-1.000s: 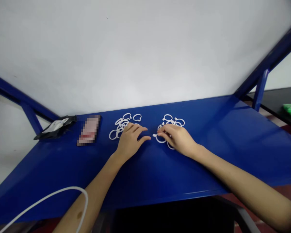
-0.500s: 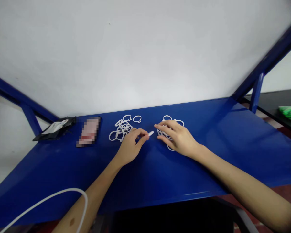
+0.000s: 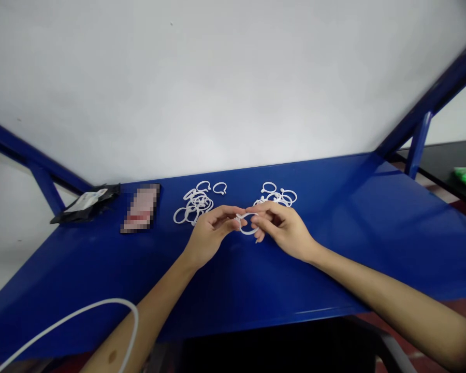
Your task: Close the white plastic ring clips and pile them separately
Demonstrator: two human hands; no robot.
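A white plastic curtain ring (image 3: pixel 248 232) is held between both hands above the blue table. My left hand (image 3: pixel 209 233) pinches the ring's left side with thumb and fingertips, at a small white part partly covered by the fingers. On the opposite side, my right hand (image 3: pixel 281 228) grips the ring between thumb and index finger, its other fingers curled below. Beyond my left hand lies a loose pile of similar white rings (image 3: pixel 199 203). A second group of white rings (image 3: pixel 289 196) lies behind my right hand, which partly hides it.
The blue table (image 3: pixel 233 290) meets a pale wall at the back. A black plastic packet (image 3: pixel 86 202) and a blurred-out flat object (image 3: pixel 140 208) lie at left. A white cable (image 3: pixel 81 309) loops across my left forearm. Blue frame bars (image 3: pixel 418 145) stand at both sides.
My right hand has moved from over the right-hand rings to the left and now grips a ring. Both hands meet on it; earlier only a small white piece showed in my left fingers.
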